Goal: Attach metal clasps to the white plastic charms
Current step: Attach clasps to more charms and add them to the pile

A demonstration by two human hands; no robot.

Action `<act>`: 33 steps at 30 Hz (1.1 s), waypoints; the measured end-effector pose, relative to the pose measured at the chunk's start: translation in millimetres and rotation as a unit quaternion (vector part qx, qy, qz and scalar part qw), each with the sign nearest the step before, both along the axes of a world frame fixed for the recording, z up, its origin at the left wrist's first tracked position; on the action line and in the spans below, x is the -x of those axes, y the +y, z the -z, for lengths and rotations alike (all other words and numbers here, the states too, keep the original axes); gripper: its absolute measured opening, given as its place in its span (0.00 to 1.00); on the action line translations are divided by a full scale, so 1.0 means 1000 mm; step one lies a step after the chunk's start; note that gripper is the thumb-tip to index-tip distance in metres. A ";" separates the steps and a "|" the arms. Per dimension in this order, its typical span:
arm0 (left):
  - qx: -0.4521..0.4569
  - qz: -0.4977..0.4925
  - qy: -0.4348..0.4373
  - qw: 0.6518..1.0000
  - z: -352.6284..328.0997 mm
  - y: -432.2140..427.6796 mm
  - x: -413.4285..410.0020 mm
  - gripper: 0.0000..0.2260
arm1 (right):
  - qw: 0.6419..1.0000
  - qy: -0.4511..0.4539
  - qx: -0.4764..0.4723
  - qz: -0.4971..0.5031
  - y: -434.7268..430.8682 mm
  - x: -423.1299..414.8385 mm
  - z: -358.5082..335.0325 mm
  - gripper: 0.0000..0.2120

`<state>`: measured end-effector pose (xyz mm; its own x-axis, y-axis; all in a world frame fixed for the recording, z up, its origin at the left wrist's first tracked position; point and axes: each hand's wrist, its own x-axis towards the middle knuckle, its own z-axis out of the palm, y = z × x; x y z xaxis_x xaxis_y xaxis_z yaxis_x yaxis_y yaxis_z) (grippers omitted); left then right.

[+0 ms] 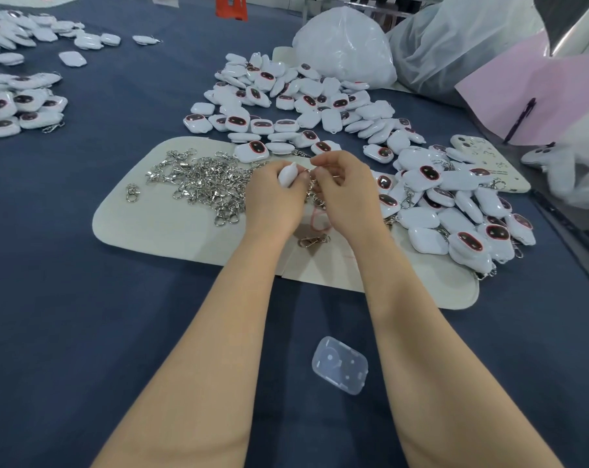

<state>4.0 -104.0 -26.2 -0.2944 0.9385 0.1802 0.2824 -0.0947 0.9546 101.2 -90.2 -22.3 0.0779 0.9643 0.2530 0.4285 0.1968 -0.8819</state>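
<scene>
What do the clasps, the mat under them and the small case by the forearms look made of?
Clasps: metal, shiny silver finish, sharp glints. Mat: cream, matte, probably felt or similar fabric; unsure. Small case: clear, slightly frosted plastic; the blue cloth shows through.

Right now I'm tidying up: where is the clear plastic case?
Head view: the clear plastic case lies on the cloth between the forearms, nearer the right, below the cream mat.
</scene>
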 end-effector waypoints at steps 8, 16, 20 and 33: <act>0.010 -0.009 -0.021 1.000 -0.001 0.000 0.000 0.04 | 0.999 -0.004 -0.050 -0.006 -0.004 0.002 -0.002 0.05; 0.030 -0.016 -0.066 0.997 -0.002 0.000 0.004 0.06 | 0.997 -0.029 -0.071 -0.015 -0.008 0.008 0.001 0.04; 0.027 -0.013 -0.056 0.998 -0.001 0.002 0.003 0.06 | 0.996 -0.026 -0.082 -0.003 -0.006 0.008 0.004 0.03; 0.017 -0.014 -0.036 0.999 0.001 0.003 0.002 0.05 | 0.995 -0.026 -0.095 0.006 -0.004 0.010 0.007 0.03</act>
